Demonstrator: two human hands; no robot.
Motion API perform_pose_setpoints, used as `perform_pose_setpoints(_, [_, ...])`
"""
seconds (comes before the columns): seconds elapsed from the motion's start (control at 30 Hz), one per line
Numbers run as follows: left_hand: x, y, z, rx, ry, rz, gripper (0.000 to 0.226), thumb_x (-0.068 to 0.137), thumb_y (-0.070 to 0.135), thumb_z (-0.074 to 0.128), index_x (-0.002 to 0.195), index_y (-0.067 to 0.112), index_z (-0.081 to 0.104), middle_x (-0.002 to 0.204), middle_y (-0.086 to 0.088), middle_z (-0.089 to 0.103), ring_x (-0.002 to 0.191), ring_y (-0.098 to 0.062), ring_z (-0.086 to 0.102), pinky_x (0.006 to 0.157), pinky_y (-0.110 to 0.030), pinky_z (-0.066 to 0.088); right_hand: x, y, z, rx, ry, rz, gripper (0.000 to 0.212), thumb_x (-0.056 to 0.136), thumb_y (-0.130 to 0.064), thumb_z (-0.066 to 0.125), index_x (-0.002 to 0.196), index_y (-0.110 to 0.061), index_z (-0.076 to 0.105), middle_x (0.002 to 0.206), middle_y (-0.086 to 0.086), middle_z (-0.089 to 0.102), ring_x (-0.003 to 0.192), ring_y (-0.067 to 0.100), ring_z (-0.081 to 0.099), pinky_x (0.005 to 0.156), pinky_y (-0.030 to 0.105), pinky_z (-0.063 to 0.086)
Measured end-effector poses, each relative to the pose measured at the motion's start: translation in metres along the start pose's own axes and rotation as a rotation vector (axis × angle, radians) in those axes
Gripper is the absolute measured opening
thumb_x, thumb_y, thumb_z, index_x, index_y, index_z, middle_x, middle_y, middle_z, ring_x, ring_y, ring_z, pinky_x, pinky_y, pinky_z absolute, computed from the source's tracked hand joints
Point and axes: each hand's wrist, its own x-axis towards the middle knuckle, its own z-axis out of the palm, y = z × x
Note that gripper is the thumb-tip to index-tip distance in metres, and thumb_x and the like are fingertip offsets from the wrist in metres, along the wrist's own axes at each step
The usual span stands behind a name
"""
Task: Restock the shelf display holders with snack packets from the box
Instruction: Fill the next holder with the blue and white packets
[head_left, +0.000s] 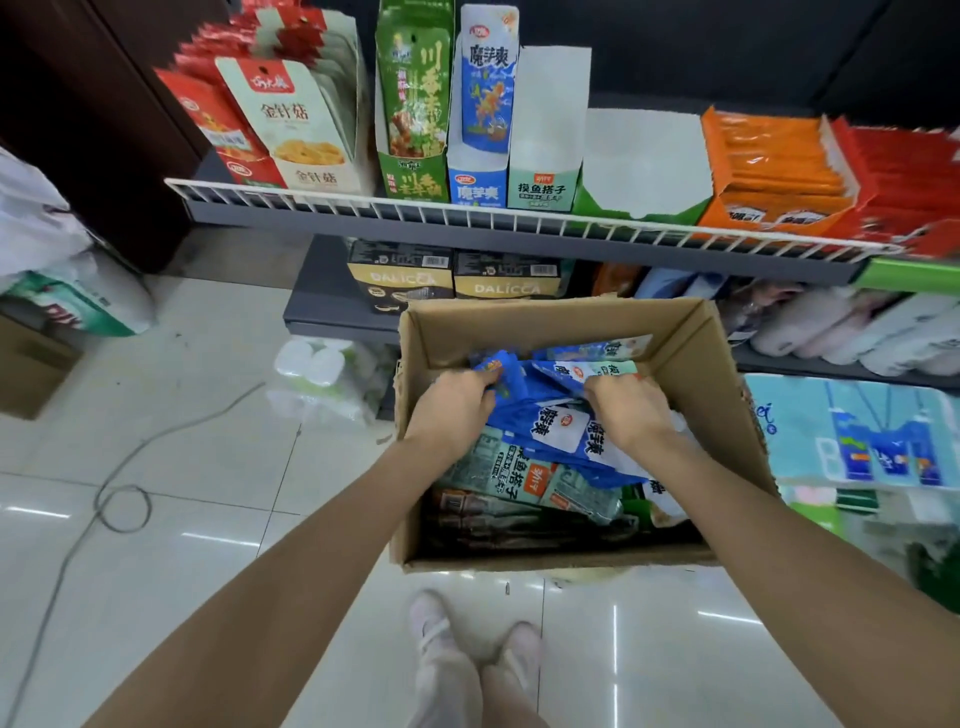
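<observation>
An open cardboard box stands on the floor below the shelf, holding several blue snack packets, pale green packets and dark ones underneath. My left hand grips blue packets at the box's left side. My right hand grips blue and pale green packets at the middle right. On the shelf above stand display holders: a blue one with packets in it, a pale green one that looks empty, and a green one with packets.
A white wire rail fronts the shelf. Red and cream packets stand at the left, orange and red boxes at the right. Tissue packs fill the lower shelves. A cable lies on the tiled floor; my feet are near the box.
</observation>
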Motion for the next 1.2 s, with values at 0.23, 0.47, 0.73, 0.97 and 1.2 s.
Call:
perform_pose_setpoints(0.23, [-0.011, 0.02, -0.027, -0.435, 0.331, -0.114, 0.02, 0.098, 0.015, 0.043, 0.085, 0.009, 0.056, 0.067, -0.009, 0.06, 0.062, -0.027, 0.052, 0.056, -0.033, 0.031, -0.025, 0.008, -0.038, 0.79, 0.19, 0.091, 0.022, 0.101, -0.016, 0.039, 0.101, -0.004, 0.057, 0.061, 0.003, 0.047, 0.057, 0.026, 0.05, 0.061, 0.044, 0.047])
perform_pose_setpoints(0.47, [-0.018, 0.034, -0.057, -0.644, 0.351, -0.071, 0.018, 0.098, 0.016, 0.046, 0.093, 0.008, 0.062, 0.08, -0.023, 0.061, 0.068, -0.016, 0.047, 0.062, -0.038, 0.046, -0.047, 0.005, -0.08, 1.074, 0.12, 0.155, 0.028, 0.095, -0.009, 0.046, 0.12, -0.011, 0.059, 0.111, 0.009, 0.064, 0.081, 0.021, 0.059, 0.06, 0.033, 0.05])
perform_pose_setpoints(0.73, [-0.031, 0.056, -0.114, -0.703, 0.464, -0.008, 0.021, 0.099, 0.014, 0.044, 0.08, 0.016, 0.052, 0.073, -0.01, 0.06, 0.067, -0.022, 0.056, 0.057, -0.027, 0.043, -0.055, -0.009, -0.142, 1.517, 0.089, 0.102, 0.015, 0.093, -0.008, 0.053, 0.092, -0.009, 0.067, 0.096, 0.011, 0.066, 0.084, 0.018, 0.063, 0.054, 0.017, 0.052])
perform_pose_setpoints(0.97, [-0.006, 0.034, -0.159, -0.839, 0.592, -0.272, 0.004, 0.098, 0.012, 0.042, 0.102, 0.011, 0.042, 0.1, -0.011, 0.059, 0.096, -0.031, 0.064, 0.076, -0.05, 0.056, -0.029, -0.028, -0.177, 1.648, 0.029, 0.018, 0.026, 0.089, -0.007, 0.06, 0.114, -0.005, 0.054, 0.1, 0.014, 0.071, 0.084, 0.016, 0.07, 0.066, 0.019, 0.054])
perform_pose_setpoints(1.2, [0.045, 0.008, -0.196, -1.548, 0.427, -0.39, 0.023, 0.096, 0.0, 0.045, 0.12, -0.001, 0.041, 0.111, -0.018, 0.058, 0.071, -0.02, 0.067, 0.054, -0.027, 0.058, 0.036, -0.053, -0.198, 1.369, 0.448, 0.153, 0.04, 0.086, -0.026, 0.067, 0.056, -0.012, 0.044, 0.055, 0.006, 0.04, 0.06, 0.014, 0.036, 0.056, 0.03, 0.025])
